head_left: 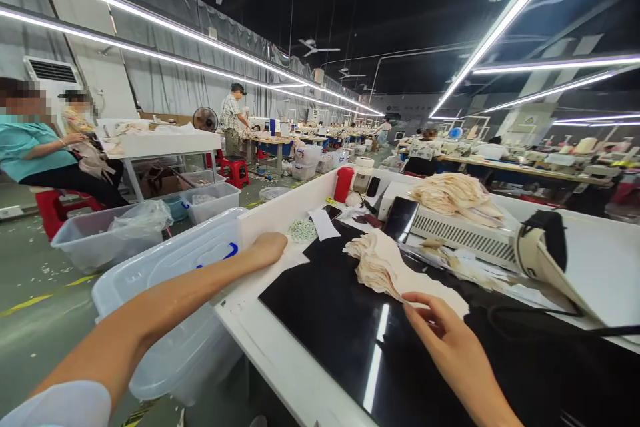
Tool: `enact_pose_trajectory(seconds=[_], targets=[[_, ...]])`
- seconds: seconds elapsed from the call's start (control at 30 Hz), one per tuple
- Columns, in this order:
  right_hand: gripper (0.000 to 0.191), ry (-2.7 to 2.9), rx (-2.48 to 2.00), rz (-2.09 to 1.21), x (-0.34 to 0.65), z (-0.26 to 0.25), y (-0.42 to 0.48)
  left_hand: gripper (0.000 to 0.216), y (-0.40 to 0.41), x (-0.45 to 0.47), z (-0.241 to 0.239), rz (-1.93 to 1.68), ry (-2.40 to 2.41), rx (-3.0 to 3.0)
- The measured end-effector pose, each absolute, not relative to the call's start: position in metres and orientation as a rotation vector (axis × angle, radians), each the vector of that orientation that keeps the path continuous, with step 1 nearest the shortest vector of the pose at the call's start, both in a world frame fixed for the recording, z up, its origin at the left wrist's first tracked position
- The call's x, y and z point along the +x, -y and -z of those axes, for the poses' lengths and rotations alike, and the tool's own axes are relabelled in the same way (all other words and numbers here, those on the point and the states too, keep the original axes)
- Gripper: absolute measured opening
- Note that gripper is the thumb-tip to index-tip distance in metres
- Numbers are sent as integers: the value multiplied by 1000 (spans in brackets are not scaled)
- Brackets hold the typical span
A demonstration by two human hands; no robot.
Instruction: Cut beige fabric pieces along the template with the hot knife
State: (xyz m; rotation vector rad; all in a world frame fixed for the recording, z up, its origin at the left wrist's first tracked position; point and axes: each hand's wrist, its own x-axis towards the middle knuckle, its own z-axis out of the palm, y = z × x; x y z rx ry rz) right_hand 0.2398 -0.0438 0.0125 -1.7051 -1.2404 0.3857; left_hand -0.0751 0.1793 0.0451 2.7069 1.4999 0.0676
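My right hand (445, 337) is at the near edge of a ruffled stack of cream fabric pieces (377, 260), thumb and fingertips pinching its corner. The stack lies on a glossy black panel (320, 320) set into the white table. My left hand (270, 249) is stretched out over the table's left side, its fingers curled and turned away from view. A pale flat piece (296, 257) shows beside it; whether the hand grips that piece is hidden. Just beyond are a white paper slip (324, 224) and a green-and-white patterned bundle (303, 231).
A cream sewing machine (465, 237) lies across the table, another fabric pile (457, 193) on it. A phone (401, 217) leans near a red thread cone (343, 184). Below left stands a lidded plastic bin (170, 307). People sit and stand farther off.
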Motion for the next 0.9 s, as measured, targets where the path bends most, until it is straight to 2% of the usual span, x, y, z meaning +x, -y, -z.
enact_pose_trajectory(seconds=[0.13, 0.27, 0.47, 0.67, 0.77, 0.9], targets=[[40, 1345, -1622, -431, 214, -20, 54, 32, -172, -84, -40, -154, -1451, 2728], [40, 1373, -1606, -540, 193, -29, 65, 19, -162, -90, -47, -325, -1342, 2785], [62, 1131, -1511, -945, 153, -40, 67, 24, -127, -92, -76, -576, -1048, 2864], [79, 903, -1392, -1261, 108, -44, 61, 22, -91, -87, -95, -643, -768, 2918], [72, 741, -1220, -1372, 94, -46, 58, 19, -79, -85, -99, -636, -672, 2913], [56, 755, -1146, -1334, 87, -49, 57, 18, -65, -85, -98, -611, -526, 2835]])
